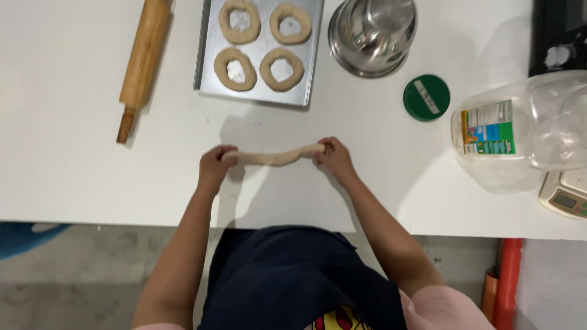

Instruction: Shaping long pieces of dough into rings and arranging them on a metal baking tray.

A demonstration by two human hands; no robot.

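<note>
White table (73,171), centre: left hand (215,166) and right hand (332,156) each closed on 1 end of a dough rope (275,158), stretched between them. At 12: metal tray (263,91) w/ 4 dough rings. At 11: rolling pin (142,61). At 1: steel bowl (373,33). At 3: green lid (426,97), clear plastic jug (526,131), scale (565,195). Grey concrete floor (92,269) below table edge.

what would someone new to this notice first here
The eye lands first on the rope of dough stretched between the left hand and the right hand, just above the white table at its middle. Next come the four dough rings lying on the metal baking tray at the far edge. A wooden rolling pin lies left of the tray, and a steel bowl stands right of it.
</note>
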